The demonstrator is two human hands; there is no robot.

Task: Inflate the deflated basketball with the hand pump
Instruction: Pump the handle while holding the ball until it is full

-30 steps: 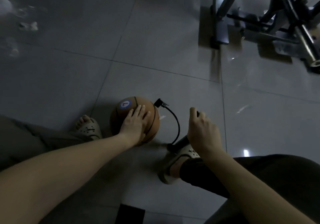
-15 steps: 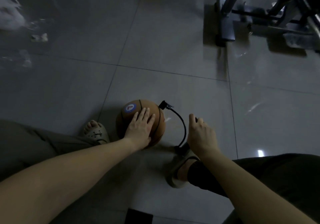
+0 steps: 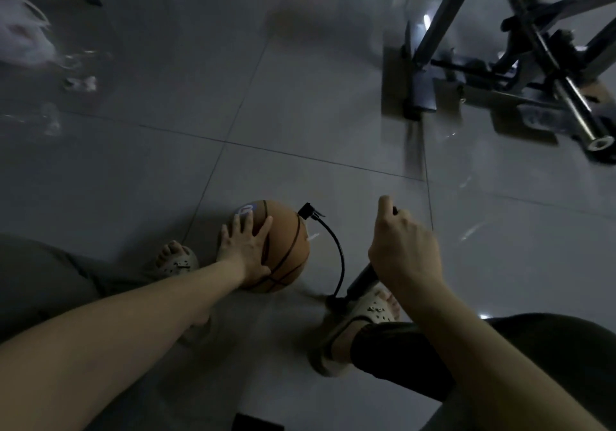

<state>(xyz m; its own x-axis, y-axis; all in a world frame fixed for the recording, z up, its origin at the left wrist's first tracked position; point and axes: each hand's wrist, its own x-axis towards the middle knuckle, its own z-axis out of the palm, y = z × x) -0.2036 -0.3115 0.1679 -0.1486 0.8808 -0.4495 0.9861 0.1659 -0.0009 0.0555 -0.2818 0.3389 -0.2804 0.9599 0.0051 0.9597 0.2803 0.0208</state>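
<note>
Left hand (image 3: 245, 250) flat on basketball (image 3: 287, 247), right hand (image 3: 405, 247) gripping pump (image 3: 361, 280).

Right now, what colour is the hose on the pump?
The hose is black, clearest in the head view.

orange basketball (image 3: 283, 247) on floor beside black pump (image 3: 361, 280)

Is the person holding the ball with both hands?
No, only the left hand rests on the basketball; the right hand grips the pump.
</note>
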